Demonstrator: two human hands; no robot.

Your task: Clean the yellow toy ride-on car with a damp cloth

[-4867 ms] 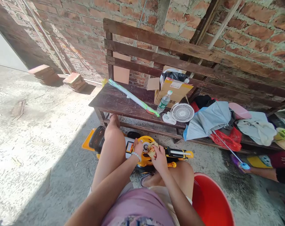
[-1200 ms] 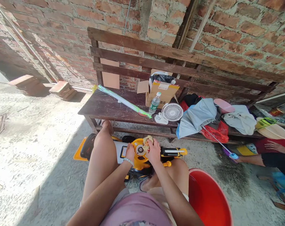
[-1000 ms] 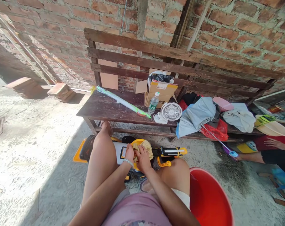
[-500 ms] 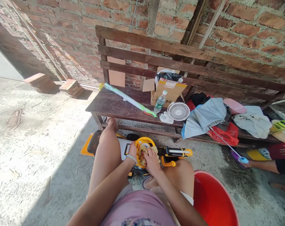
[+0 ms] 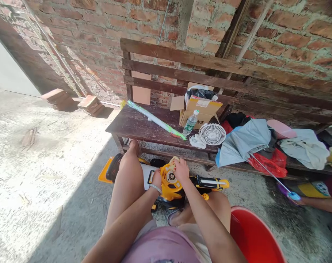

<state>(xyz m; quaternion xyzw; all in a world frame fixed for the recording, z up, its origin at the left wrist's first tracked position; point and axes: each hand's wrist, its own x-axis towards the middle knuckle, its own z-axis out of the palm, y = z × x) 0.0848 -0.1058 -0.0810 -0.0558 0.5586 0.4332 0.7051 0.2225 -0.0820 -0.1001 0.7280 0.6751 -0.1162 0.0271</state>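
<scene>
A yellow and black toy ride-on car stands on the concrete between my knees. My left hand, with a bead bracelet at the wrist, grips the left side of its yellow steering wheel. My right hand presses a crumpled tan cloth against the wheel's far rim, fingers closed on it.
A dark wooden bench stands ahead against a brick wall, carrying a green rolled tube, a water bottle, a cardboard box, a white fan and a blue umbrella. A red basin sits at my right. Another person's arm shows at far right.
My right hand has moved the cloth from the wheel's near side up to its far rim. My left hand has stayed on the wheel's left side.
</scene>
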